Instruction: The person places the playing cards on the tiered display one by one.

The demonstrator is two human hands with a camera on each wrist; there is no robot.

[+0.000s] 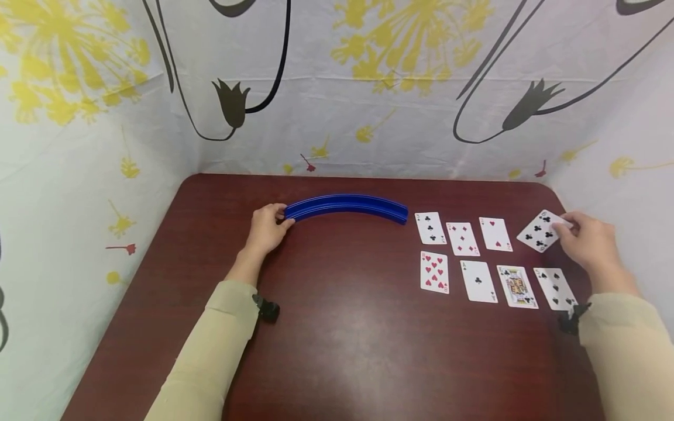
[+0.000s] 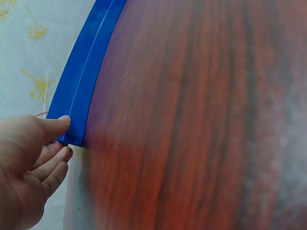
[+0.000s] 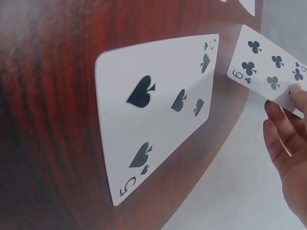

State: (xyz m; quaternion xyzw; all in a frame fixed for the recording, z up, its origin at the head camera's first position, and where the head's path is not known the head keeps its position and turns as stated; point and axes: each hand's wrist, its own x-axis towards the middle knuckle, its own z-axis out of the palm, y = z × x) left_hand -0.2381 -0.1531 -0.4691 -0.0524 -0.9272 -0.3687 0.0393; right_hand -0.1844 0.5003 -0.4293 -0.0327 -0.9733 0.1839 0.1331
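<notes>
pinching white six of clubs (image 1: 540,232), right hand (image 1: 591,241); pinching curved blue rack (image 1: 347,204), left hand (image 1: 265,229).

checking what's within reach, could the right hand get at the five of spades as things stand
Probably yes: the five of spades lies close to the right hand with no card on it. But the grip holds the six of clubs, which likely needs setting down first.
</notes>
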